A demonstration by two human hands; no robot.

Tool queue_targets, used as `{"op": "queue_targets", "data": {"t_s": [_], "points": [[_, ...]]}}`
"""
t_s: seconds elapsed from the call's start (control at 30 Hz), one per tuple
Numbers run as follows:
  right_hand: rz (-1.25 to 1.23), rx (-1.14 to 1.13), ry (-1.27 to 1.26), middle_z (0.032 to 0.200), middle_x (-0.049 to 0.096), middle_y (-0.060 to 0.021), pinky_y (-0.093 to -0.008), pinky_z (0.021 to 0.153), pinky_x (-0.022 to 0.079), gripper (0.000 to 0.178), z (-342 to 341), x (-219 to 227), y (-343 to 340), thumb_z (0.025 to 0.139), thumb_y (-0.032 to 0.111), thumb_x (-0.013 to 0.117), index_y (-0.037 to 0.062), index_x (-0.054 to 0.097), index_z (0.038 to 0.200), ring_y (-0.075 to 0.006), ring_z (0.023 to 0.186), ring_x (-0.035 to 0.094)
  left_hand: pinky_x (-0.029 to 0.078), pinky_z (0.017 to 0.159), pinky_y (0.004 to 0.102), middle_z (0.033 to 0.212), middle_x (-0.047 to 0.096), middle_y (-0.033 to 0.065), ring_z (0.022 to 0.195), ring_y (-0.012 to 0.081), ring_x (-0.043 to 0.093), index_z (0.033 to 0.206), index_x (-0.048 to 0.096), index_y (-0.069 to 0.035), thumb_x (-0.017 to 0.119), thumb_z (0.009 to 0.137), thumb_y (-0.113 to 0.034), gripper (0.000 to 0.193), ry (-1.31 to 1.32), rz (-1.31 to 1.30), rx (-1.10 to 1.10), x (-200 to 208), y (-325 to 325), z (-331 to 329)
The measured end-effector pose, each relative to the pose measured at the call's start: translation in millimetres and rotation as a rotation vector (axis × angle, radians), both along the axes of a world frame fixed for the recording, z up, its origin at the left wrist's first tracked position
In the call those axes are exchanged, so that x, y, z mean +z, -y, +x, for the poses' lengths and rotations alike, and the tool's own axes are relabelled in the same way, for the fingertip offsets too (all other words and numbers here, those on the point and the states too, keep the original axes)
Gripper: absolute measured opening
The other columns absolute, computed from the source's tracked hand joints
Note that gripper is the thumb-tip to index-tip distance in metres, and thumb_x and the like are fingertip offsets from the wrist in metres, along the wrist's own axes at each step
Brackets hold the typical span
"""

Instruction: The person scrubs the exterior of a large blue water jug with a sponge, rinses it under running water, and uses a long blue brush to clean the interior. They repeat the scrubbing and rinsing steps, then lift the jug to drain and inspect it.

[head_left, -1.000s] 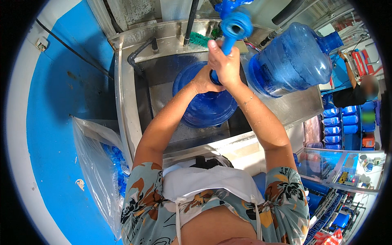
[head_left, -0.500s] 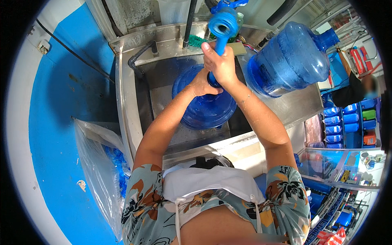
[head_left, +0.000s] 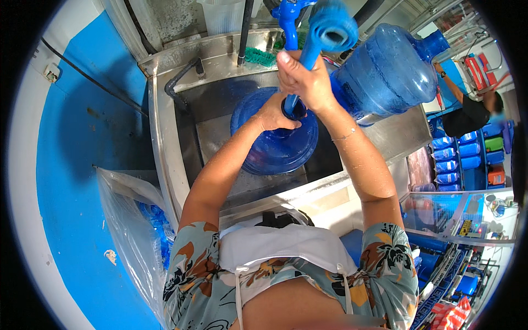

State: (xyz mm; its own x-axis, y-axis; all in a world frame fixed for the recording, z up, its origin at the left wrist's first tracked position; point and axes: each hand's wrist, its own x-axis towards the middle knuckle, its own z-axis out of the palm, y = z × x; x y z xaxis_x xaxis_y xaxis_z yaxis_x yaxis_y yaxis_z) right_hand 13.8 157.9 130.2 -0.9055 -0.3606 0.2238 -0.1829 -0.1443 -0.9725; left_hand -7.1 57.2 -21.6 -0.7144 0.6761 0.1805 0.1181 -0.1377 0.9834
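Observation:
A large blue water jug [head_left: 280, 154] stands in the metal sink, its neck pointing up toward me. My left hand [head_left: 269, 116] wraps round the neck of this jug. Closed on a blue rod [head_left: 313, 49], my right hand [head_left: 308, 82] is just above the opening. The rod's lower part goes down into the neck; its upper end is thick, rounded and hollow. What the rod carries inside the jug cannot be made out. Water drops cover both forearms.
Another clear blue jug [head_left: 385, 71] leans on the steel drainboard at right. Behind the sink [head_left: 159, 148] are a green bristle brush [head_left: 259, 56], a dark pipe and a blue tap [head_left: 287, 25]. A plastic bag [head_left: 124, 214] hangs at left. Another person [head_left: 467, 116] is at far right.
My right hand and the rod's upper end have shifted right, with the rod tilting more. My left hand stays round the neck. The other person's arm has come into view.

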Motion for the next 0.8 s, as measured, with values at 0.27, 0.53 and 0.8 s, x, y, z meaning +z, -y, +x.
{"op": "queue_targets", "data": {"t_s": [0.27, 0.53, 0.8], "points": [[0.010, 0.074, 0.125, 0.056, 0.044, 0.0050, -0.0249, 0.044, 0.027, 0.038, -5.8, -22.3, -7.9, 0.091, 0.029, 0.071, 0.0067, 0.055, 0.065, -0.0047, 0.049, 0.036, 0.047, 0.095, 0.0369, 0.106, 0.066, 0.0095, 0.102, 0.0218, 0.062, 0.118, 0.057, -0.003, 0.083, 0.060, -0.012, 0.064, -0.101, 0.088, 0.043, 4.2, -3.2, 7.9], [0.077, -0.055, -0.006, 0.054, 0.046, 0.0023, -0.0260, 0.045, 0.030, 0.042, -4.4, -11.3, -3.7, 0.090, 0.034, 0.071, 0.0050, 0.056, 0.063, -0.0069, 0.049, 0.039, 0.049, 0.092, 0.0367, 0.102, 0.067, 0.0109, 0.098, 0.0212, 0.064, 0.116, 0.054, -0.001, 0.083, 0.060, -0.008, 0.064, -0.239, 0.033, 0.152, 9.9, -0.6, 4.8], [-0.022, -0.065, 0.158, 0.056, 0.041, 0.0036, -0.0254, 0.045, 0.026, 0.040, -10.6, -23.5, -1.9, 0.092, 0.030, 0.067, 0.0085, 0.049, 0.065, -0.0067, 0.048, 0.035, 0.049, 0.092, 0.0357, 0.096, 0.068, 0.0082, 0.095, 0.0202, 0.065, 0.115, 0.058, -0.001, 0.084, 0.059, -0.013, 0.063, -0.187, 0.130, 0.183, 3.3, -1.6, 1.6]]}}
